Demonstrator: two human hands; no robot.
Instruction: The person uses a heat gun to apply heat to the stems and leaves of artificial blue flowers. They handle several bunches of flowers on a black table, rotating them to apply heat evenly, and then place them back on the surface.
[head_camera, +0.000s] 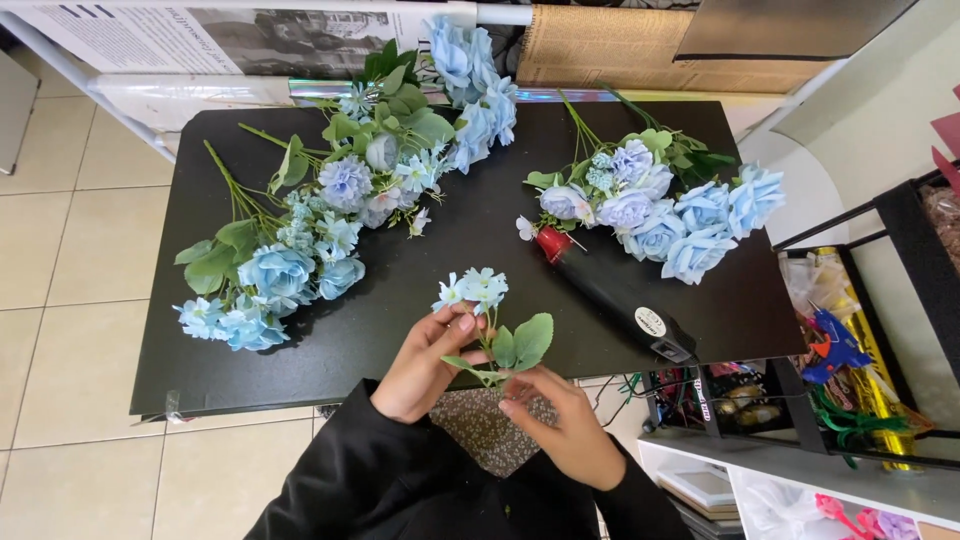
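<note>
To your right, the black wire shelf (905, 330) holds a blue glue gun (835, 345) and gold foil rolls (880, 370). You hold a small artificial sprig of pale blue blossoms with green leaves (495, 330) above the near edge of the black table (400, 300), its stem running near upright, blossoms pointing away from you. Your left hand (425, 365) pinches the stem below the blossoms; your right hand (565, 425) pinches its lower end.

Bouquets (300, 230) left; glue gun (610, 290) right, on table (420, 330).
</note>
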